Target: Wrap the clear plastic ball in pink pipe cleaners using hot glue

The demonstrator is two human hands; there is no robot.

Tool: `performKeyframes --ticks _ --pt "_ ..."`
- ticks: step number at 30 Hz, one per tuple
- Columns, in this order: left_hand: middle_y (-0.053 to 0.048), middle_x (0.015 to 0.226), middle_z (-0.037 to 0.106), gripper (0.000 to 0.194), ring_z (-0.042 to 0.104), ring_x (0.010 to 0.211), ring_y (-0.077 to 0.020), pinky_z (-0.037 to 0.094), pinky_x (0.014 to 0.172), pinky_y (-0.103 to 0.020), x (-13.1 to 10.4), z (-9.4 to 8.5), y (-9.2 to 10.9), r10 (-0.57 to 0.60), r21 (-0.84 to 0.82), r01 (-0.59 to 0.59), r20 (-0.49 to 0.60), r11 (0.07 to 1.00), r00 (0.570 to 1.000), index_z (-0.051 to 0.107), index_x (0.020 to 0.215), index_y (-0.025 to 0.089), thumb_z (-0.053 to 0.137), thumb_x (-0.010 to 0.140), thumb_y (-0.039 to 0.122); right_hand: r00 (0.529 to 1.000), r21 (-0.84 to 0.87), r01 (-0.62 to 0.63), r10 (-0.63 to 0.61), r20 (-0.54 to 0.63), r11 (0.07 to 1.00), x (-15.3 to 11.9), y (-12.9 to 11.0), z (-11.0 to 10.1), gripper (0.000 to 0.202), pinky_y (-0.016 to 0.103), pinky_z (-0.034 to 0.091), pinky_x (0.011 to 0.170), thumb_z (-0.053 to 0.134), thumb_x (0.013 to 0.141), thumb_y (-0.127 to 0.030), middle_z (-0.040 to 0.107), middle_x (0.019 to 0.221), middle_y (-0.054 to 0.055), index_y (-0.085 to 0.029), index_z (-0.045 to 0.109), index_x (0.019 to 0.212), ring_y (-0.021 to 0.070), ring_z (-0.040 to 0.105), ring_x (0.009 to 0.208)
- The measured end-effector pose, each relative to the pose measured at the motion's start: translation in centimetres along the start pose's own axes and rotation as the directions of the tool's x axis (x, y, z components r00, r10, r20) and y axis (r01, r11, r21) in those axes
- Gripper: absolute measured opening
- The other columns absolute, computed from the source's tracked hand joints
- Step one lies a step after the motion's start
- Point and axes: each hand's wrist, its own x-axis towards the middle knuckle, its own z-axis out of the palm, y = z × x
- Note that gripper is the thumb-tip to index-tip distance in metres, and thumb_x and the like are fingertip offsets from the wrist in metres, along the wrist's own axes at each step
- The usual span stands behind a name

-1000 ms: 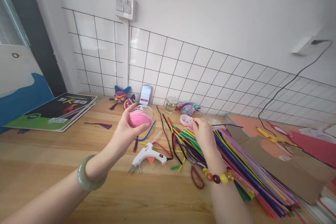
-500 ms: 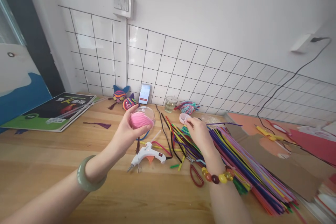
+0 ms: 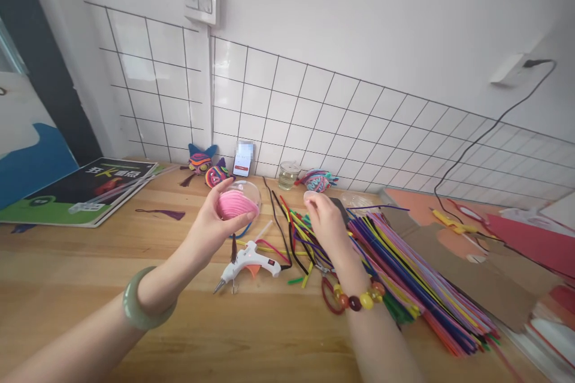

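Observation:
My left hand (image 3: 209, 227) is raised over the wooden table (image 3: 67, 269) and grips a clear plastic half-ball (image 3: 240, 200) with a pink coil of pipe cleaner inside. A green bangle sits on that wrist. My right hand (image 3: 327, 222), with a beaded bracelet, hovers over the near end of a big pile of coloured pipe cleaners (image 3: 413, 269). Its curled fingertips are at a small pink round lid (image 3: 309, 195); whether they grip it is unclear.
A white glue gun (image 3: 249, 262) lies between my hands and red scissor handles (image 3: 329, 299) by my right wrist. By the tiled wall stand a phone (image 3: 243, 160), a glass jar (image 3: 287, 175) and woven craft faces (image 3: 200, 161). A book (image 3: 85, 188) lies far left, cardboard (image 3: 476, 269) right.
My right hand moved left from the pipe cleaner pile to the small pink lid. My left hand keeps holding the half-ball; the view shifted slightly.

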Motion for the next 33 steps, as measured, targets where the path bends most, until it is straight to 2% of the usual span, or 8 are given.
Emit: performKeyframes --ticks 6,11,13,15,19,22,28,33 --pt "-0.009 0.115 0.064 0.088 0.065 0.101 -0.0254 0.049 0.096 -0.042 0.0 0.1 -0.1 -0.005 0.030 0.005 0.011 1.000 1.000 0.044 0.141 0.020 0.083 0.064 0.037 0.991 0.040 0.079 -0.083 0.104 0.996 -0.4 -2.3 1.7 0.019 0.032 0.050 0.083 0.047 0.094 -0.011 0.069 0.091 0.009 -0.017 0.063 0.087 0.0215 0.065 0.090" --pt "-0.010 0.123 0.063 0.086 0.062 0.111 -0.0279 0.048 0.099 -0.042 0.0 0.1 -0.1 -0.002 0.040 0.002 0.010 0.999 1.000 0.045 0.141 0.022 0.083 0.065 0.038 0.991 0.040 0.077 -0.081 0.102 0.996 -0.6 -3.4 1.2 0.021 0.030 0.045 0.095 0.043 0.098 -0.011 0.068 0.110 0.010 -0.017 0.063 0.103 0.0189 0.062 0.107" --pt "-0.012 0.128 0.062 0.081 0.060 0.117 -0.0294 0.047 0.101 -0.041 0.0 0.2 -0.3 -0.009 -0.038 0.011 0.057 0.999 0.998 0.047 0.139 0.022 0.082 0.067 0.039 0.990 0.013 0.047 -0.048 0.130 0.999 -0.6 -3.7 1.1 0.023 0.029 0.046 0.093 0.043 0.098 -0.011 0.069 0.107 0.010 -0.016 0.064 0.106 0.0192 0.063 0.104" --pt "-0.013 0.128 0.063 0.071 0.059 0.119 -0.0310 0.048 0.100 -0.041 0.0 0.2 -0.5 -0.022 -0.172 0.054 0.180 0.984 0.983 0.053 0.133 0.019 0.079 0.071 0.043 0.986 -0.028 0.008 -0.003 0.166 1.000 -0.7 -3.7 1.2 0.024 0.030 0.046 0.092 0.043 0.099 -0.015 0.070 0.106 0.010 -0.017 0.066 0.106 0.0200 0.064 0.102" --pt "-0.013 0.124 0.066 0.058 0.060 0.119 -0.0326 0.052 0.095 -0.040 -0.3 0.2 -0.5 -0.083 -0.330 0.223 0.388 0.917 0.918 0.059 0.128 0.020 0.069 0.081 0.050 0.957 -0.151 -0.090 0.127 0.261 0.985 -0.8 -2.4 1.8 0.027 0.030 0.047 0.084 0.044 0.099 -0.021 0.074 0.096 0.011 -0.017 0.070 0.096 0.0224 0.067 0.094" --pt "-0.012 0.122 0.068 0.058 0.061 0.117 -0.0330 0.056 0.089 -0.038 -0.5 0.1 -0.3 -0.112 -0.345 0.262 0.399 0.901 0.910 0.058 0.131 0.023 0.069 0.081 0.051 0.918 -0.244 -0.155 0.231 0.323 0.957 -0.8 -0.6 2.1 0.022 0.031 0.047 0.080 0.050 0.094 -0.014 0.075 0.092 0.013 -0.015 0.072 0.093 0.0249 0.069 0.091" --pt "-0.011 0.104 0.072 0.060 0.068 0.101 -0.0318 0.059 0.078 -0.038 -0.5 0.2 -0.3 -0.113 -0.317 0.252 0.397 0.915 0.911 0.059 0.130 0.022 0.072 0.078 0.050 0.891 -0.276 -0.199 0.291 0.350 0.940 -1.0 1.7 1.9 0.039 0.031 0.045 0.090 0.057 0.087 -0.009 0.071 0.117 0.013 -0.018 0.062 0.124 0.0246 0.065 0.111" --pt "-0.010 0.095 0.073 0.056 0.070 0.091 -0.0297 0.059 0.074 -0.036 -0.4 0.1 -0.5 -0.083 -0.314 0.220 0.397 0.924 0.914 0.063 0.123 0.022 0.074 0.076 0.049 0.895 -0.221 -0.232 0.297 0.333 0.947 -1.7 2.5 0.9 0.030 0.032 0.046 0.091 0.056 0.086 -0.011 0.074 0.110 0.012 -0.017 0.069 0.113 0.0249 0.067 0.107"
